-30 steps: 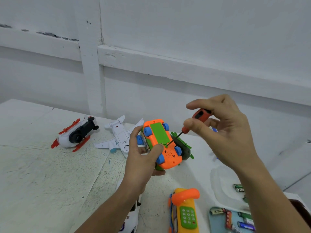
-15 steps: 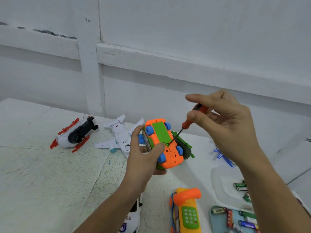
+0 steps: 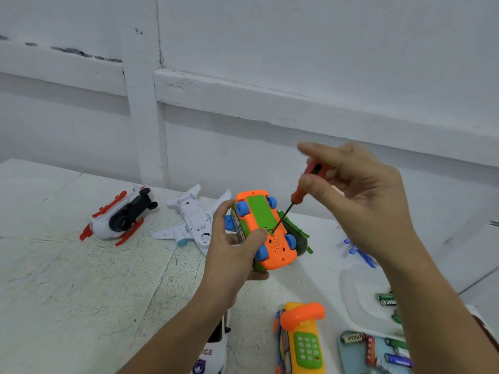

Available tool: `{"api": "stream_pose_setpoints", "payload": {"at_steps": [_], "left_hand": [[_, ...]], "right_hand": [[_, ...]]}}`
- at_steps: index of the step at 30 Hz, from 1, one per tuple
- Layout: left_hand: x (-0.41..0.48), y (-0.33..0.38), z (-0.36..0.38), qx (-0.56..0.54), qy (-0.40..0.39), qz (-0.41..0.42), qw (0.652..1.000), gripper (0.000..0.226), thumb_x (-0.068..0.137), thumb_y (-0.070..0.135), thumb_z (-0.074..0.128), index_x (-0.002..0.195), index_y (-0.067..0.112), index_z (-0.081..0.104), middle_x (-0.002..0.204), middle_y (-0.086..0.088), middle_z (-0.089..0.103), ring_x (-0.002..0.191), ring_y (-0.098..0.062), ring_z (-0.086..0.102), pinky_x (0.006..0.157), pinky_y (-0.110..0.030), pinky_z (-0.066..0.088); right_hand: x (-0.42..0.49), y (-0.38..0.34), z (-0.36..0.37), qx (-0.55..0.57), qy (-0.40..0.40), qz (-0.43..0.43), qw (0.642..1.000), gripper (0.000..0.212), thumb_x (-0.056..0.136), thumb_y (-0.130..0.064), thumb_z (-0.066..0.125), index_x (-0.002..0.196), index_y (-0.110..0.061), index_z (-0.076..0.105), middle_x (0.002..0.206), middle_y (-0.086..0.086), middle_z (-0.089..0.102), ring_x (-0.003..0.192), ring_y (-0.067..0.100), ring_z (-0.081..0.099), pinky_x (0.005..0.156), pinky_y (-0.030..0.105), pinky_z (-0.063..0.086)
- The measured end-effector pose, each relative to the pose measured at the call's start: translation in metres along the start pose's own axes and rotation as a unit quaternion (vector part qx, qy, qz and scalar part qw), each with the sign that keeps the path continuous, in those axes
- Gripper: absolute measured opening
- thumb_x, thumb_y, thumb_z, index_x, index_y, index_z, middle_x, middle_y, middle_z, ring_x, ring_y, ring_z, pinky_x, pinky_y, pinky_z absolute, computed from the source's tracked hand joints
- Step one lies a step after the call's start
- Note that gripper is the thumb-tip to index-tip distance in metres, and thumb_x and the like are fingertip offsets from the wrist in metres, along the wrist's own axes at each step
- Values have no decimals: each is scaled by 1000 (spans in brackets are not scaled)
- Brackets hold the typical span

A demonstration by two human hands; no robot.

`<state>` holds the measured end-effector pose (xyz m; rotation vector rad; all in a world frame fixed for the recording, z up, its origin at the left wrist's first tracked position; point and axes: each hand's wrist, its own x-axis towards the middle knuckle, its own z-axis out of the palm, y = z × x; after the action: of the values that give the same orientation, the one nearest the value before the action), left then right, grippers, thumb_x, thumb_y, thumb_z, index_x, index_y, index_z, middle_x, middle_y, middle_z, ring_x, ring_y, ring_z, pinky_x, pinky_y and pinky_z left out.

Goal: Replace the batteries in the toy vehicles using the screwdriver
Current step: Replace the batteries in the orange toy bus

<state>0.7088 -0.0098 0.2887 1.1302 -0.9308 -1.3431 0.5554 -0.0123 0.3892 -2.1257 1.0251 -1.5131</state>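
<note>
My left hand (image 3: 233, 255) grips an orange toy car (image 3: 270, 238) held upside down above the table, blue wheels up and its green battery cover (image 3: 259, 210) showing. My right hand (image 3: 359, 193) pinches the red handle of a small screwdriver (image 3: 299, 193). The screwdriver's thin shaft slants down to the left, with its tip at the lower end of the green cover beside my left thumb.
A white and red helicopter (image 3: 118, 215) and a white toy plane (image 3: 193, 220) lie overturned at the back. A green toy (image 3: 297, 230) sits behind the car. A yellow toy phone (image 3: 302, 341), a white police car (image 3: 213, 349), loose batteries (image 3: 386, 299) and a blue battery tray (image 3: 353, 354) lie near me.
The screwdriver tip stays at the car's underside while my right fingers shift on the handle, the forefinger now stretched out further. The left hand keeps the car steady.
</note>
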Motion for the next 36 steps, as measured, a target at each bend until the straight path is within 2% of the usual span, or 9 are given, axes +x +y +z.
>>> {"api": "stream_pose_setpoints", "payload": {"at_steps": [5,9,12,17,21,24,30,32,36], "left_hand": [[0,2,0,0,-4,3,1000,61,90,13,68,106,64,38,94,-3,69,65,-16,73,48,-33,57],[1,3,0,3,-4,2,1000,61,91,14,67,110,63,37,95,-3,69,68,-17,73,48,-32,56],[2,2,-1,4,-6,-4,1000,61,90,13,67,111,62,38,96,-5,69,69,-18,73,49,-33,57],[1,2,-2,3,-15,-6,1000,61,91,12,67,115,59,38,92,-5,69,64,-16,73,49,-33,57],[2,3,-2,3,-17,-4,1000,60,90,12,67,112,61,39,94,-5,69,65,-18,73,49,-32,56],[1,2,-2,2,-18,-3,1000,60,91,11,67,108,62,40,92,-4,70,67,-19,73,48,-31,55],[1,-1,-2,1,-20,-9,1000,61,90,11,67,122,55,39,89,-2,70,64,-18,73,48,-32,56],[1,-1,-2,1,-19,-8,1000,61,90,11,67,124,54,39,90,-3,70,65,-19,74,48,-32,56],[2,-1,-4,8,-6,3,1000,63,88,12,68,122,57,40,91,-4,68,68,-19,74,50,-33,56]], "right_hand": [[-3,-1,0,26,-19,20,999,42,87,5,49,122,-13,63,108,6,68,100,17,68,90,28,51],[-1,-3,2,35,-3,6,999,24,82,-11,71,102,-23,73,107,4,56,91,28,67,81,39,55],[1,-3,3,10,6,-7,1000,35,81,-3,72,111,-22,69,92,7,58,84,12,68,83,26,52],[0,-4,2,28,-14,20,999,44,86,4,50,124,-15,62,109,3,70,102,19,69,92,28,51],[0,-8,3,18,-7,-1,1000,26,82,-11,69,106,-21,70,105,6,63,97,21,65,85,28,51],[2,-7,2,11,6,-1,1000,31,78,-10,75,105,-24,71,91,6,59,89,21,65,83,29,51],[-1,-7,2,13,-31,15,999,42,86,2,50,120,-18,64,108,7,69,105,19,67,89,27,50],[-1,-8,2,-2,-27,5,1000,27,85,-14,62,109,-23,69,112,3,65,104,20,65,82,27,51],[5,-9,-5,-58,-57,45,996,20,75,-24,81,88,-26,67,83,0,62,75,19,63,61,31,54]]}}
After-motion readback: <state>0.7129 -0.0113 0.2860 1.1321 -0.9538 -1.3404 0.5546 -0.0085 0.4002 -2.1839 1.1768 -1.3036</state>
